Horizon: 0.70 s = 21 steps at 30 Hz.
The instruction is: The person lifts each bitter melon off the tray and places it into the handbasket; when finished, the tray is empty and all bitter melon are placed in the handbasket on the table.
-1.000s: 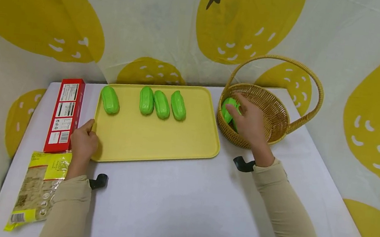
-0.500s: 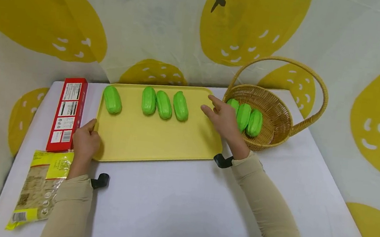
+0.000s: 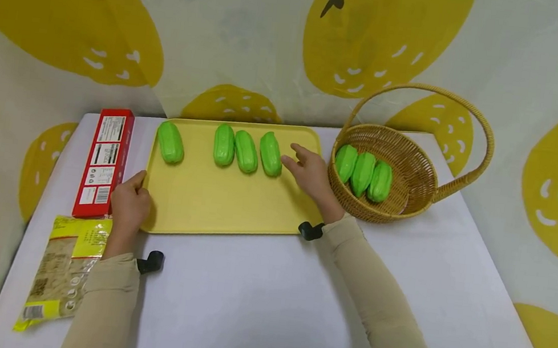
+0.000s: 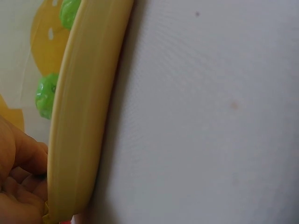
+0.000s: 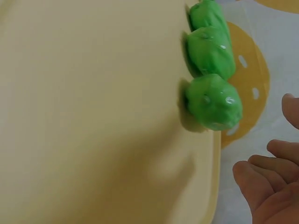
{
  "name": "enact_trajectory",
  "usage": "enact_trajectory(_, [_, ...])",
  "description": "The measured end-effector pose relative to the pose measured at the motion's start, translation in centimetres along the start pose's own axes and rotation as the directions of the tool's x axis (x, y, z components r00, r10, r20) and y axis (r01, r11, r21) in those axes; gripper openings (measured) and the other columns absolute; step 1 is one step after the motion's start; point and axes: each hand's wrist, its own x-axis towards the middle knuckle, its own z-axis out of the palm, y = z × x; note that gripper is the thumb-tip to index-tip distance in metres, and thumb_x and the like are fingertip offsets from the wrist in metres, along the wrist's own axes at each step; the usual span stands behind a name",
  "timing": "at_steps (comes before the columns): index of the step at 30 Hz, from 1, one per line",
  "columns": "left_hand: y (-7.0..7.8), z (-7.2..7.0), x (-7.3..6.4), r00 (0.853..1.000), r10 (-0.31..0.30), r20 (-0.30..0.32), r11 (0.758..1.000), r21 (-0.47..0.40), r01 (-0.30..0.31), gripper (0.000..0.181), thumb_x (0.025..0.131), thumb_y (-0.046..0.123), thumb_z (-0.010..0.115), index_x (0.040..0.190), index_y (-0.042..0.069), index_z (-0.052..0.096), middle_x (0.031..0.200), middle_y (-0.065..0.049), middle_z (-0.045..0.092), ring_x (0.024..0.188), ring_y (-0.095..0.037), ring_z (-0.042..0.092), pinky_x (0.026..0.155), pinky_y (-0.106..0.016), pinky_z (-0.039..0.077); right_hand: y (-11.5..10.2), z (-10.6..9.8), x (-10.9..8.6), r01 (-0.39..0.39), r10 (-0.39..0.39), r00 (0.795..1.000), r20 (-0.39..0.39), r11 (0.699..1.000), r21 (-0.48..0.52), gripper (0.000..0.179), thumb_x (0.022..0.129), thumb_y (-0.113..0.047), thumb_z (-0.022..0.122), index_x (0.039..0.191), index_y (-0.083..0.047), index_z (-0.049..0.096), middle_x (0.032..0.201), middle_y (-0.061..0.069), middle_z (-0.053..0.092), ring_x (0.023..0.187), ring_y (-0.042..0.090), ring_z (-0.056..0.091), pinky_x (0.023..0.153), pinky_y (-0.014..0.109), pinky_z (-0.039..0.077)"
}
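My left hand (image 3: 130, 206) is at the left edge of the yellow tray (image 3: 213, 207), its curled fingers (image 4: 30, 156) holding the rim in the left wrist view. Towards the tray's back lie several glossy green oblong things with lengthwise ridges, perhaps cucumber-like; one green oblong (image 3: 171, 143) sits apart at the left. Over the right part of the tray, my right hand (image 3: 310, 173) holds nothing, with fingers spread. Thumb and fingers are apart in the right wrist view. The nearest thing to it is the rightmost green oblong (image 3: 271, 154), also visible as a green oblong (image 5: 213, 101) from the wrist.
Right of the tray stands a wicker basket (image 3: 412, 183) with a tall arched handle; 3 green oblongs (image 3: 363, 173) lie in its left side. A red box (image 3: 104, 163) and a yellow plastic packet (image 3: 63, 270) lie left on the white table (image 3: 253, 309). Patterned cloth (image 3: 232, 36) hangs behind.
My right hand has moved left out of the basket to the tray's right part, uncovering the green oblongs in the basket. The left hand stays at the tray's edge.
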Motion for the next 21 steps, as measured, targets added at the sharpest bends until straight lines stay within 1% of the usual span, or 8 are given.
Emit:
enact_trajectory(4, [0.0,0.0,0.0,0.999,0.018,-0.026,1.0,0.003,-0.018,0.052,0.094,-0.002,0.042,0.144,0.002,0.055,0.145,-0.024,0.055,0.139,-0.04,0.051,0.115,-0.055,0.042,0.6,1.3,0.8,-0.019,0.019,1.0,-0.007,0.999,0.038,0.061,0.103,-0.036,0.06,0.154,-0.006,0.045,0.158,0.019,0.046,0.142,0.039,0.049,0.111,0.05,0.048])
enact_trajectory(6, [-0.1,-0.1,0.1,0.999,0.017,-0.028,1.0,0.006,-0.017,0.052,0.094,-0.002,0.042,0.144,0.002,0.055,0.145,-0.024,0.055,0.138,-0.04,0.052,0.115,-0.055,0.042,0.7,1.9,1.2,-0.027,0.028,1.0,-0.013,0.998,0.052,0.063,0.102,-0.036,0.061,0.154,-0.006,0.044,0.159,0.018,0.045,0.142,0.039,0.049,0.111,0.05,0.048])
enact_trajectory(12, [0.0,-0.2,0.1,1.0,-0.009,-0.004,1.0,-0.002,0.009,0.053,0.096,-0.001,0.04,0.147,0.003,0.052,0.148,-0.022,0.052,0.142,-0.038,0.048,0.117,-0.053,0.04,0.7,3.5,2.1,-0.045,0.046,0.999,-0.021,0.998,0.044,0.069,0.1,-0.038,0.064,0.157,-0.009,0.04,0.158,0.019,0.046,0.139,0.039,0.052,0.109,0.05,0.049])
enact_trajectory(14, [0.2,-0.2,0.1,1.0,-0.019,0.006,1.0,-0.006,0.019,0.053,0.096,-0.001,0.04,0.148,0.003,0.05,0.149,-0.022,0.052,0.143,-0.038,0.047,0.117,-0.053,0.039,0.7,4.0,2.2,-0.049,0.05,0.999,-0.018,0.998,0.041,0.072,0.099,-0.039,0.065,0.158,-0.009,0.037,0.156,0.02,0.048,0.135,0.037,0.055,0.107,0.049,0.05])
enact_trajectory(18, [0.2,-0.1,0.1,1.0,-0.012,-0.003,1.0,-0.008,0.012,0.053,0.095,-0.001,0.041,0.146,0.002,0.052,0.147,-0.023,0.053,0.142,-0.039,0.048,0.117,-0.053,0.04,0.7,4.6,2.4,-0.04,0.041,0.999,-0.02,0.998,0.051,0.075,0.098,-0.039,0.066,0.16,-0.009,0.034,0.151,0.021,0.053,0.12,0.034,0.061,0.097,0.047,0.053])
enact_trajectory(21, [0.1,-0.1,0.1,1.0,-0.008,-0.007,1.0,-0.009,0.008,0.053,0.094,-0.002,0.042,0.146,0.002,0.053,0.147,-0.023,0.053,0.142,-0.038,0.049,0.117,-0.053,0.04,0.7,5.0,2.4,-0.036,0.037,0.999,-0.026,0.998,0.058,0.076,0.098,-0.038,0.067,0.16,-0.009,0.033,0.148,0.021,0.055,0.114,0.032,0.061,0.094,0.046,0.053])
